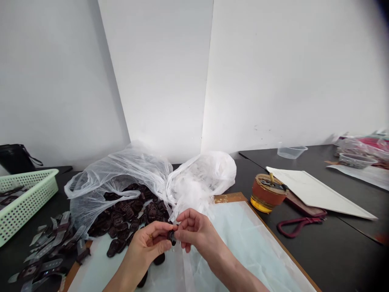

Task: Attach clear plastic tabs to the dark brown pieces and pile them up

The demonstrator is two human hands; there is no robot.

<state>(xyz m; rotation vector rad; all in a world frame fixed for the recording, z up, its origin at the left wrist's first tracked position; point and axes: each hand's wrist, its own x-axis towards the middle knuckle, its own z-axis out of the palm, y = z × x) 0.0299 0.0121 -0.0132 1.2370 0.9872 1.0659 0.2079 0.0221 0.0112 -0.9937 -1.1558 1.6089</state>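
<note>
Just above the covered board, a small dark rounded plastic piece [172,236] is pinched by the thumb and fingers of my left hand [148,243]. My right hand [196,233] meets it from the other side, its thumb and fingertips closed at the piece's right edge. Whether those fingertips also hold something tiny cannot be made out. Behind and left of my hands lies a heap of similar dark brown plastic pieces [121,219], spilling from a clear plastic bag [100,178]. A second, whitish plastic bag [209,170] with pale contents stands behind my right hand.
Watch-like pieces with clear straps [51,247] lie at left beside a green basket [33,207]. On the right are a tape roll [267,194], maroon-handled scissors [299,225], a white board [316,192] and a clear tub [291,152]. A pale sheet [243,239] covers the work board.
</note>
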